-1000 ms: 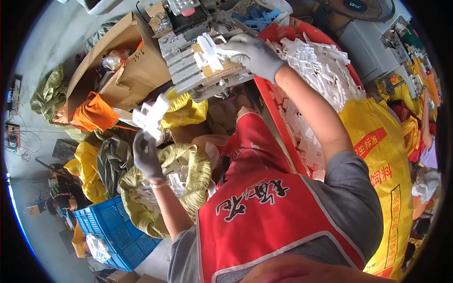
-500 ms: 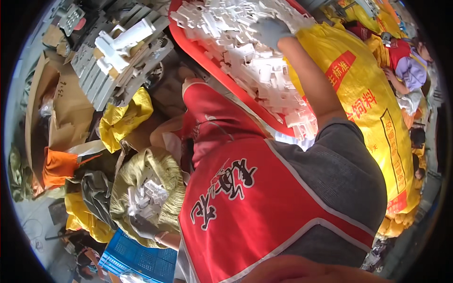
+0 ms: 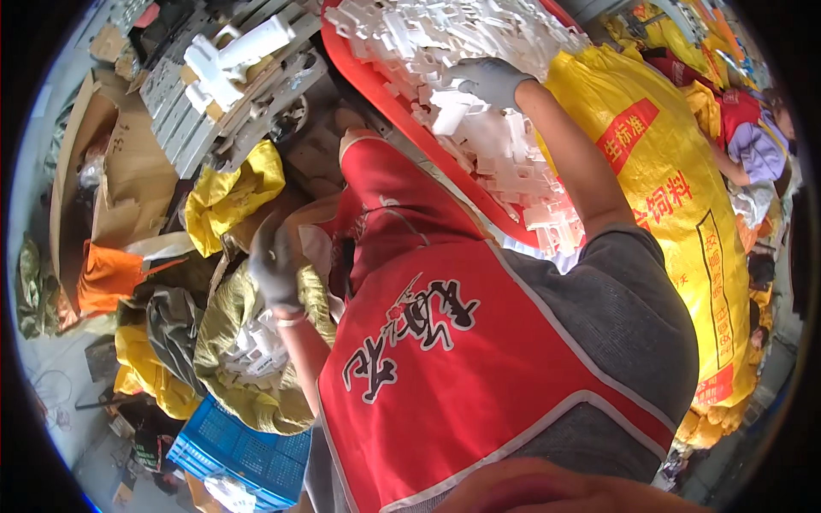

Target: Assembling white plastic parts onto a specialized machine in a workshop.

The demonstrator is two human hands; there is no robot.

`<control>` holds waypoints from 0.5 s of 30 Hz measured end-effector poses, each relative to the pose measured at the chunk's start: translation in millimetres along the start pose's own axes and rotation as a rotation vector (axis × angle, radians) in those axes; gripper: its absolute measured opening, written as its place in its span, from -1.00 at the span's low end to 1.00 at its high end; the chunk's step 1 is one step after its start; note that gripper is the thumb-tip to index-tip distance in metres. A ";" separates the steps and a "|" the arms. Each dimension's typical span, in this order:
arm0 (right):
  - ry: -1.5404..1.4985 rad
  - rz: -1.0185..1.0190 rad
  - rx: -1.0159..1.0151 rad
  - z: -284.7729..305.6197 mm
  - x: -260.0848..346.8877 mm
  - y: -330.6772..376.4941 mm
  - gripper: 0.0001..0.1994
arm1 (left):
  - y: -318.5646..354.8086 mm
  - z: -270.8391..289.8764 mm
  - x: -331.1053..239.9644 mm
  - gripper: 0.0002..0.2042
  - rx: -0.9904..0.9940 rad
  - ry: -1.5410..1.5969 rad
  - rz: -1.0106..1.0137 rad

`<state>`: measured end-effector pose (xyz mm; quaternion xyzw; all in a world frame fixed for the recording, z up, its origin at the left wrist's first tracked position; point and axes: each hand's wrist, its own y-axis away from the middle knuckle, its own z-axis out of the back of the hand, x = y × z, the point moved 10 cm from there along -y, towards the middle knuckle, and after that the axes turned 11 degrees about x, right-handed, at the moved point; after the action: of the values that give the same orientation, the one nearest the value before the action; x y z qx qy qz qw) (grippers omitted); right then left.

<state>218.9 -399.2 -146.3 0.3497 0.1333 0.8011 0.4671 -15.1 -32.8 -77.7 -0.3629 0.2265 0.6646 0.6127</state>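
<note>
My left hand [image 3: 276, 267], in a grey glove, is raised over the mouth of a woven olive-yellow sack [image 3: 214, 329]. Its fingers point up and away, loosely stretched and a little blurred; nothing shows in them. White plastic gun-shaped parts [image 3: 256, 350] lie inside the sack. My right hand [image 3: 496, 83], also gloved in grey, is bent over a red tub [image 3: 419, 141] heaped with similar white parts [image 3: 385, 43]. Right at its curled fingertips is a bright white plastic part [image 3: 453, 109], which they seem to grip; the thumb side is partly hidden.
Beside the tub bulges a large yellow sack [image 3: 650, 171]. A white toy pistol [image 3: 227, 64] lies on a grey slatted stack [image 3: 180, 120] at the far left. Nearby are a cardboard box [image 3: 128, 171], a blue crate [image 3: 248, 453] and yellow cloth [image 3: 235, 197]. Another person [image 3: 753, 145] is at the right.
My left hand has come up out of the sack and moved away from me. My right hand has shifted slightly nearer over the heap, its fingers now around a white part.
</note>
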 end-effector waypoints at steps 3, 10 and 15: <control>0.036 0.321 0.056 -1.2 91.7 21.3 -0.65 | -31.2 -85.9 -31.3 -0.57 0.364 0.339 0.022; -0.107 0.603 -0.721 30.6 166.9 83.2 -0.63 | -49.9 -149.5 -54.4 -0.74 0.424 0.734 0.094; -0.621 0.418 -0.551 -53.1 126.4 68.9 -0.63 | -57.1 -144.1 -70.3 -0.77 0.418 0.743 0.045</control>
<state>97.0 -323.3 -92.2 0.4553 -0.3038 0.7411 0.3887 69.3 -177.6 -107.5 -0.4405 0.5698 0.4415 0.5351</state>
